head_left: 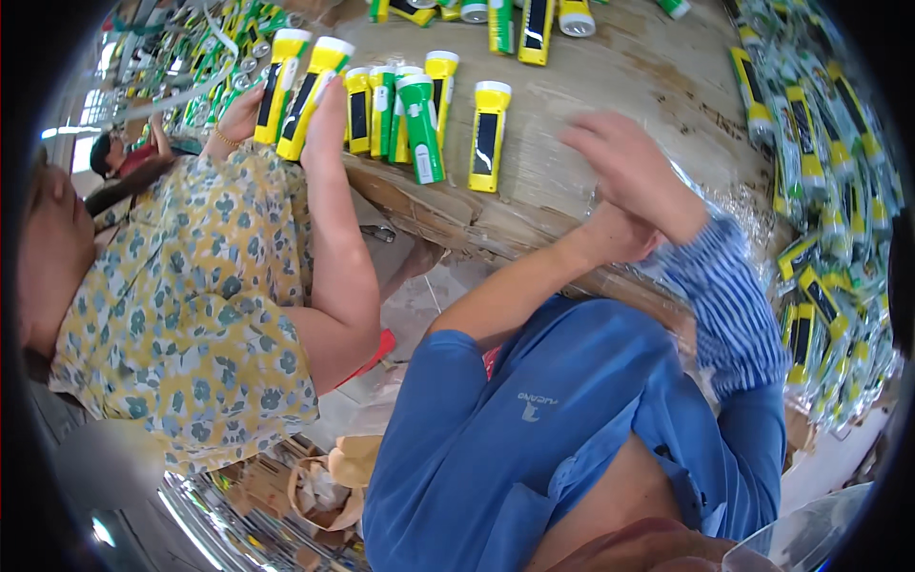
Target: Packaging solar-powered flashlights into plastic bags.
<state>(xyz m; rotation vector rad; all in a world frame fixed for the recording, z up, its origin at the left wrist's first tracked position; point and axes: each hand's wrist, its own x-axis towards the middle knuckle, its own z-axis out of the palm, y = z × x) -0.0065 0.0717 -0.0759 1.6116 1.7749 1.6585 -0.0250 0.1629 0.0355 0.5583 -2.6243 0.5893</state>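
My right hand (pixel 637 172), in a blue-and-white striped sleeve cuff, reaches left over the table with its fingers stretched out; motion blurs them and nothing shows in them. Below it, my left hand (pixel 620 234) crosses close under the right wrist at the table's edge. Its fingers are mostly hidden. Clear plastic bags (pixel 720 212) lie beside both hands. A yellow flashlight (pixel 489 138) with a dark panel stands to their left. Farther left is a cluster of upright flashlights, with a green one (pixel 419 129) at its front.
At the left, a co-worker in a flowered top (pixel 191 305) holds two yellow flashlights (pixel 310 100). Bagged flashlights (pixel 839 181) pile up along the right. More flashlights (pixel 536 29) sit at the far side of the worn tabletop (pixel 658 81). A cardboard box (pixel 324 491) is below.
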